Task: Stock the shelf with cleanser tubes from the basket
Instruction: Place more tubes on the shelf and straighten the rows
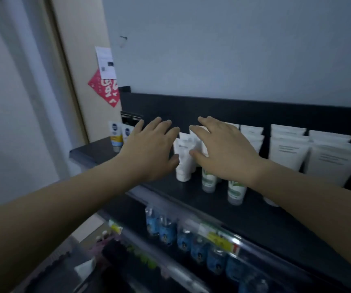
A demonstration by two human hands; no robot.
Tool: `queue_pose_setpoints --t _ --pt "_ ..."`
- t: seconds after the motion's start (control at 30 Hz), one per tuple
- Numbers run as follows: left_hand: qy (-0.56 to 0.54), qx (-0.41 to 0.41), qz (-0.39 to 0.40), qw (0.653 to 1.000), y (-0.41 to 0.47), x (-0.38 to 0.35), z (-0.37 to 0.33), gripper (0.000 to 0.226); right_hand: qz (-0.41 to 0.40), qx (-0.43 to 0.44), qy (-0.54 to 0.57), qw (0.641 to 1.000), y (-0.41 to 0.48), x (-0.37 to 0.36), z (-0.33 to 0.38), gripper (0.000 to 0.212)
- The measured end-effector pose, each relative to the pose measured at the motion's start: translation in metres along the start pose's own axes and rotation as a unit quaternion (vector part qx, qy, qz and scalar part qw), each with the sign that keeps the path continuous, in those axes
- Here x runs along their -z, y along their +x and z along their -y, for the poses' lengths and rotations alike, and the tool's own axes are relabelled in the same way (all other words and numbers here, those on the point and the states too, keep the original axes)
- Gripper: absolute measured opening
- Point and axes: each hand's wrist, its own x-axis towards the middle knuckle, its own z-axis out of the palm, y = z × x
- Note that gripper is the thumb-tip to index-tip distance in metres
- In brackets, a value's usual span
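White cleanser tubes point(184, 159) near shelf point(98, 150) left end; left hand point(149, 151), right hand point(225, 153) spread, holding nothing. Step: straightening row. Next: fetch tube from basket.

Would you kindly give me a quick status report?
Left hand, right hand open, flanking white tube upright on shelf. Green-white tubes beside. Nothing blocking.

Lettering on the large white tubes point(287, 151) too blurred to read, tops of the green-and-white tubes point(236, 190) hidden behind the right hand point(225, 149), blue packets point(200, 246) smeared by blur, lower shelf point(170, 278) cut off at the bottom edge.
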Motion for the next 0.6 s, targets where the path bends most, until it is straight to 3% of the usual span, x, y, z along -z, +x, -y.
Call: queue_pose_setpoints --t 0.6 --pt "-0.009 0.164 0.090 0.982 -0.213 -0.075 0.220 0.061 0.079 0.152 0.058 0.983 0.062 -0.113 0.282 0.062"
